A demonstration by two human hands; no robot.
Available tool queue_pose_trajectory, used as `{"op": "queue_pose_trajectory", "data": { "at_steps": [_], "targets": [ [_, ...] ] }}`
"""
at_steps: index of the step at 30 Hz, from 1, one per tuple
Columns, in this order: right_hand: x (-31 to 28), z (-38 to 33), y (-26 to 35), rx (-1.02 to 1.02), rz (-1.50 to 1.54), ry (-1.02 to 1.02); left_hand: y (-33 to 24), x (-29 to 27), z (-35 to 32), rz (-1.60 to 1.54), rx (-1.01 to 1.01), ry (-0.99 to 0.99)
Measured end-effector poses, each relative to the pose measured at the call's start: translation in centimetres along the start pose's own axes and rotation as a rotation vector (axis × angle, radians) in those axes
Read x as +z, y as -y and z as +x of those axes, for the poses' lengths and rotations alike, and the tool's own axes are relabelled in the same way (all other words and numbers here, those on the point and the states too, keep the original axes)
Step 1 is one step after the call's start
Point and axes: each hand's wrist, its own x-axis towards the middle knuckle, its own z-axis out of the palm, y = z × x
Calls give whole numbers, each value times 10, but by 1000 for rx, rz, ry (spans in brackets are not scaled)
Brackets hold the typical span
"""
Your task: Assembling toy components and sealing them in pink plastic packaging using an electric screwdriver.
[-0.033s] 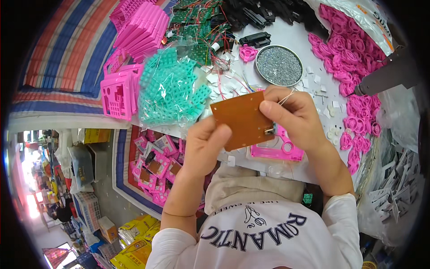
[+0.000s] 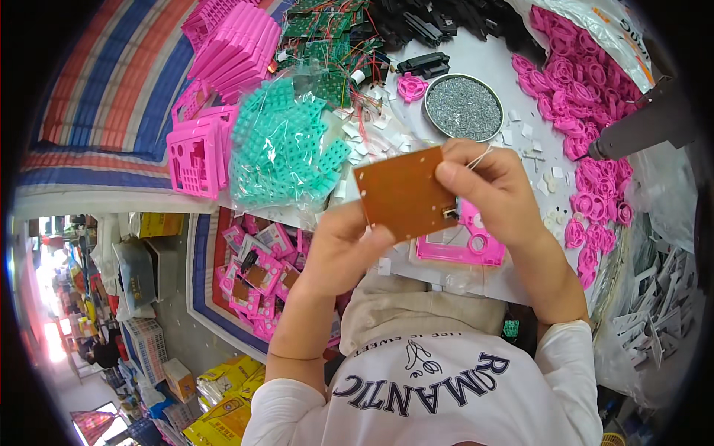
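A brown circuit board (image 2: 405, 192) with small holes near its edges is held up over the front of the table. My left hand (image 2: 343, 241) grips its left edge, thumb at the lower left corner. The upper right corner is pinched by my right hand (image 2: 491, 186), thumb on the brown face and fingers behind. Thin white wires (image 2: 480, 157) loop out by the right fingers. A small metal-and-black part (image 2: 449, 213) sits at the board's right edge. Below and partly behind the board lies a pink plastic housing (image 2: 476, 251). The board's far face is hidden.
A round tin of small metal screws (image 2: 462, 108) stands beyond my hands. At the back left are bagged teal keypads (image 2: 279, 149), green boards (image 2: 327, 56) and pink housings (image 2: 201, 152). Pink rings (image 2: 587, 97) and a dark power screwdriver (image 2: 632, 130) are at the right. Finished-looking pink pieces (image 2: 260, 279) fill a lower-left bin.
The board has shifted slightly up and to the right and tilted a little. My left thumb has slid toward its lower left corner. My right hand keeps its pinch.
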Motion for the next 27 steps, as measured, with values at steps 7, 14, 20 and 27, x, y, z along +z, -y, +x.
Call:
{"op": "queue_pose_trajectory", "data": {
  "at_steps": [7, 14, 20, 27],
  "targets": [
    [-7, 2, -2, 36, 84, -168, -20, -35, -4, 650, 23, 466],
    [9, 11, 7, 114, -81, 60, -1, -14, 14, 103, -49, -43],
    [-28, -2, 10, 163, -253, 137, 25, -35, 9, -442, -88, 40],
    [2, -11, -10, 484, 21, 128, 11, -6, 14, -414, -28, -33]
  ]
}}
